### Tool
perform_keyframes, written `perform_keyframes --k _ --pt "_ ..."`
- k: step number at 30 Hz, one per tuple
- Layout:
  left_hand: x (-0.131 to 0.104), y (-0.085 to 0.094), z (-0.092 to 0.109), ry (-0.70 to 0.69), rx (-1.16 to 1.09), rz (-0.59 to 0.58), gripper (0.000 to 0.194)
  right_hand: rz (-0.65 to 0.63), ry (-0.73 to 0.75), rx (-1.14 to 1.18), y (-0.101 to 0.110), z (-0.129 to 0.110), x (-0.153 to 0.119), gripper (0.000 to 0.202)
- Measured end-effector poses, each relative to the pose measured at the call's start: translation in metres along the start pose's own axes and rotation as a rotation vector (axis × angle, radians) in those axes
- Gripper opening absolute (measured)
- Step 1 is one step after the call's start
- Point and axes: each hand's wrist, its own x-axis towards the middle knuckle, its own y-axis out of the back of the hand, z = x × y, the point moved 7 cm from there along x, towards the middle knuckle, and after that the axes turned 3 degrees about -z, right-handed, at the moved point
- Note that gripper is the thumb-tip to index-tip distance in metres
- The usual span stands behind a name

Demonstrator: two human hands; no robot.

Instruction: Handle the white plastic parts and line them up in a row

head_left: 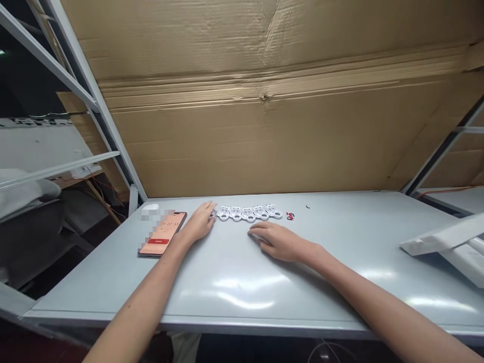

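Several small white pieces with round holes (248, 214) lie in a row across the back half of the grey table. My left hand (200, 221) rests at the row's left end, its extended fingers touching or partly covering the leftmost piece. In front of the row, my right hand (278, 241) lies palm down on the tabletop, fingers pointing left and holding nothing. Small red and black bits (290, 216) sit just right of the row, and a tiny black piece (307, 206) lies farther right.
A phone (161, 237) with a lit orange screen lies left of my left hand, near a white rounded object (151, 209). White wrapped bars (449, 242) stick in at the right. Cardboard (264, 141) stands behind the table (227, 297), between metal posts.
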Motion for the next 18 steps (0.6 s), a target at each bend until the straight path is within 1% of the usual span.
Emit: perform_keyframes --k 3,5,7,9,11,14,16,18 --pt "-0.001 0.003 0.016 -0.097 0.021 0.060 0.050 -0.019 0.012 0.003 0.002 -0.004 0.000 0.038" --pt "-0.003 0.002 0.029 -0.163 0.028 0.068 0.043 -0.020 0.016 0.002 0.004 -0.006 0.000 0.031" --pt "-0.006 0.002 0.040 -0.186 0.050 0.062 0.037 0.006 -0.006 -0.002 0.008 -0.003 0.000 0.023" --pt "-0.009 0.003 0.052 -0.211 0.080 0.050 0.030 0.062 -0.049 -0.001 0.015 0.005 -0.002 0.016" --pt "-0.011 0.005 0.059 -0.188 0.107 0.025 0.025 0.139 -0.095 0.002 0.025 0.018 -0.005 0.013" --pt "-0.014 0.010 0.065 -0.149 0.141 0.018 0.025 0.237 -0.191 -0.013 0.041 0.045 -0.012 0.017" --pt "-0.015 0.013 0.066 -0.130 0.147 0.028 0.026 0.271 -0.316 -0.042 0.048 0.067 -0.018 0.019" --pt "-0.014 0.015 0.065 -0.105 0.137 0.048 0.028 0.283 -0.480 -0.078 0.053 0.088 -0.026 0.023"
